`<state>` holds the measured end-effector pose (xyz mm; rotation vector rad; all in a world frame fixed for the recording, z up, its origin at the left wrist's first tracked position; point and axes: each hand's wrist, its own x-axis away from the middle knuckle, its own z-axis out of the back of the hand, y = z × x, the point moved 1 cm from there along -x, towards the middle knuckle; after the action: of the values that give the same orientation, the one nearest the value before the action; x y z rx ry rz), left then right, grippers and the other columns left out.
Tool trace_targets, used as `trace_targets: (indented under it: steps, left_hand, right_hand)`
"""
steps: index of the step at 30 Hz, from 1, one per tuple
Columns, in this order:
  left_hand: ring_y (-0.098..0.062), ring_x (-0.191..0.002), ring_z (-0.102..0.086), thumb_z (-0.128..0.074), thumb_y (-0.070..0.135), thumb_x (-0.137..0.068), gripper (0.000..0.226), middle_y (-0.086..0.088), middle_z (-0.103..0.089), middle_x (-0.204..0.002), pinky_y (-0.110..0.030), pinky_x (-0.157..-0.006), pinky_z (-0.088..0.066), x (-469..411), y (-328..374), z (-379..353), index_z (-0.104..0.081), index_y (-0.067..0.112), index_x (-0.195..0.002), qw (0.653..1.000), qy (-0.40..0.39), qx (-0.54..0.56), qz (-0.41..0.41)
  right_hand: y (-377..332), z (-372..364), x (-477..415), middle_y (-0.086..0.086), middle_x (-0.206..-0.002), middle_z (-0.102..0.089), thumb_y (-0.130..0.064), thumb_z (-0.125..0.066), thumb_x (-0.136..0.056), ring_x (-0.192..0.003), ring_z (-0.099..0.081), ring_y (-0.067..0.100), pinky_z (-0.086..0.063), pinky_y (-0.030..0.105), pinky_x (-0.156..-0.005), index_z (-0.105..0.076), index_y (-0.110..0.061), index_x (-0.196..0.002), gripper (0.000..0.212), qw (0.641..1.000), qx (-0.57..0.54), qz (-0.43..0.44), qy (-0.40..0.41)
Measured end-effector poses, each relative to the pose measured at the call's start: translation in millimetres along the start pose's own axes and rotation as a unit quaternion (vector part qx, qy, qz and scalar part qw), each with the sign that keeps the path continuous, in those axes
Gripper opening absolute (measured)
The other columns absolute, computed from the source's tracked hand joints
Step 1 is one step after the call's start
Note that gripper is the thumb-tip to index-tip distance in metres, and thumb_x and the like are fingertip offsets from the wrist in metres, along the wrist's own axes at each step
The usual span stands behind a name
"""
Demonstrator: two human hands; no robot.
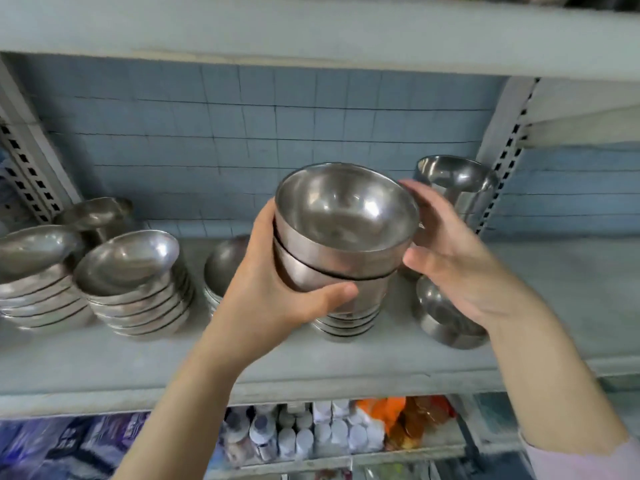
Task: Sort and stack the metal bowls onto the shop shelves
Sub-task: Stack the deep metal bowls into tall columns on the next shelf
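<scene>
My left hand [277,289] grips a stack of nested metal bowls [346,216], thumb wrapped across the front of the lower bowls. The stack tilts toward me, and more bowls [346,323] lie beneath it on the grey shelf [242,362]. My right hand [460,258] is at the stack's right side with fingers spread and straight, fingertips by the top bowl's rim; I cannot tell if they touch it. Two stacks of shallow metal dishes [135,289] stand on the left of the shelf. A domed bowl [221,265] sits partly hidden behind my left hand.
A tall stack of metal bowls [460,188] stands at the back right, with another bowl [446,320] in front of it. Slotted uprights [509,150] frame the bay. An upper shelf [311,32] hangs overhead. The lower shelf holds small white bottles [311,438] and packets.
</scene>
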<state>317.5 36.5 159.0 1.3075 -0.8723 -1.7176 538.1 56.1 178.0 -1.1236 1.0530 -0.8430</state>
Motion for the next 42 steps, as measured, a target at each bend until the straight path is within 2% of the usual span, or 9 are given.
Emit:
trace_targets:
  steps: [8,11,15,19,23,27,32,36,42]
  left_hand:
    - [0.007,-0.122,-0.049,-0.086,0.024,-0.060,0.100,0.031,-0.052,-0.127,-0.008,-0.092,-0.042,26,22,-100,-0.029,0.035,-0.141,1.000,-0.029,0.007,0.005]
    - [0.030,-0.112,-0.037,-0.083,0.049,-0.048,0.127,0.047,-0.041,-0.119,0.006,-0.086,-0.032,36,18,-118,-0.011,0.032,-0.152,0.998,0.018,-0.018,0.054]
    - [0.028,-0.111,-0.037,-0.085,0.059,-0.046,0.123,0.040,-0.039,-0.122,0.000,-0.082,-0.035,44,3,-115,-0.020,0.036,-0.148,0.991,0.085,-0.047,0.091]
    - [0.026,-0.110,-0.040,-0.084,0.065,-0.046,0.122,0.038,-0.039,-0.122,-0.004,-0.086,-0.036,42,-7,-105,-0.022,0.035,-0.147,0.984,0.140,-0.040,0.101]
    - [0.010,-0.120,-0.044,-0.077,0.066,-0.044,0.119,0.035,-0.040,-0.125,-0.018,-0.098,-0.038,34,-13,-100,-0.024,0.034,-0.146,0.979,0.171,-0.036,0.108]
    - [0.005,-0.123,-0.045,-0.077,0.067,-0.044,0.118,0.033,-0.041,-0.127,-0.029,-0.106,-0.040,31,-14,-98,-0.026,0.033,-0.145,0.977,0.181,-0.036,0.111]
    - [0.005,-0.123,-0.046,-0.077,0.066,-0.046,0.116,0.027,-0.041,-0.131,-0.027,-0.105,-0.042,17,-9,-111,-0.025,0.034,-0.144,0.985,0.141,-0.032,0.098]
    - [0.022,-0.118,-0.039,-0.085,0.058,-0.052,0.122,0.030,-0.037,-0.130,0.001,-0.091,-0.034,-9,-13,-149,-0.016,0.026,-0.148,0.997,0.038,-0.015,0.069]
    - [0.017,-0.122,-0.040,-0.085,0.044,-0.057,0.121,0.026,-0.039,-0.133,-0.003,-0.096,-0.032,-35,-39,-203,-0.009,0.024,-0.149,0.995,-0.028,0.012,0.099]
  right_hand:
    - [7,76,60,-0.007,-0.137,-0.061,-0.050,-0.097,-0.036,-0.128,-0.057,0.011,-0.048,0.029,-0.103,-0.042,-0.024,-0.148,0.127,0.999,0.036,0.001,0.018]
    - [10,95,76,-0.002,-0.133,-0.064,-0.043,-0.096,-0.047,-0.124,-0.060,0.013,-0.052,0.026,-0.095,-0.047,-0.019,-0.143,0.111,0.998,-0.005,0.012,0.064]
    - [29,126,89,-0.003,-0.122,-0.070,-0.029,-0.088,-0.062,-0.116,-0.065,0.014,-0.054,0.026,-0.091,-0.060,-0.021,-0.127,0.072,0.982,-0.019,0.022,0.189]
    - [69,131,84,-0.010,-0.125,-0.065,-0.042,-0.091,-0.048,-0.114,-0.064,0.009,-0.053,0.031,-0.095,-0.049,-0.029,-0.137,0.099,0.971,0.048,-0.035,0.232]
    - [101,116,70,-0.029,-0.115,-0.059,-0.044,-0.090,-0.045,-0.110,-0.059,-0.003,-0.050,0.033,-0.100,-0.043,-0.054,-0.123,0.092,0.968,0.103,-0.077,0.215]
    - [119,113,67,-0.021,-0.137,-0.049,-0.042,-0.092,-0.056,-0.128,-0.046,0.005,-0.040,0.031,-0.106,-0.032,-0.036,-0.150,0.112,0.959,0.147,-0.094,0.222]
    - [125,119,76,-0.015,-0.140,-0.040,-0.033,-0.088,-0.059,-0.125,-0.042,0.005,-0.039,0.021,-0.098,-0.019,-0.029,-0.157,0.120,0.964,0.135,-0.113,0.201]
    - [126,122,74,-0.020,-0.141,-0.031,-0.014,-0.086,-0.072,-0.126,-0.037,0.001,-0.041,-0.004,-0.075,-0.004,-0.029,-0.158,0.120,0.971,0.123,-0.115,0.168]
    - [145,126,79,-0.033,-0.125,-0.056,-0.046,-0.088,-0.056,-0.118,-0.051,-0.012,-0.046,0.021,-0.096,-0.041,-0.038,-0.141,0.097,0.969,0.136,-0.076,0.191]
